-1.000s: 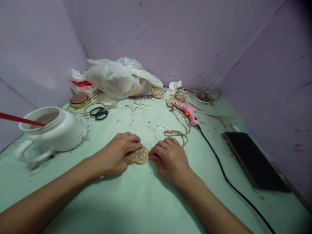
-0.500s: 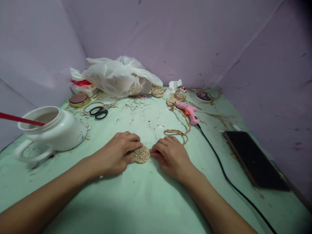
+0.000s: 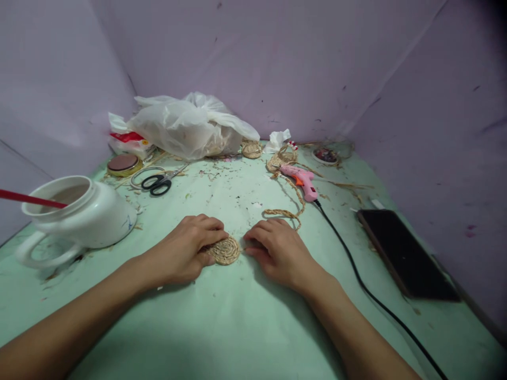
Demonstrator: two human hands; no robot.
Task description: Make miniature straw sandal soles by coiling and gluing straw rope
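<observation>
A small round coil of braided straw cord point(image 3: 225, 250) lies flat on the green tabletop, its left part covered by my left hand point(image 3: 195, 247). That hand is closed on the coil, fingers over the far side and thumb at the near side. My right hand point(image 3: 273, 250) rests just right of the coil, its fingers curled toward the thumb and the tips close to the coil's edge. Whatever is between those fingertips is too small to make out. A loose braided cord point(image 3: 283, 212) lies beyond my right hand.
A pink glue gun point(image 3: 300, 179) with a black cable lies back right, by a beaded straw piece point(image 3: 280, 158). A phone point(image 3: 406, 253) is at right. Scissors point(image 3: 158, 184), a white jug point(image 3: 91, 216) and a plastic bag point(image 3: 190, 126) stand left and behind.
The whole view has shifted slightly to the left. My right hand's index finger and thumb look a little further apart; my left hand keeps its hold on the coil.
</observation>
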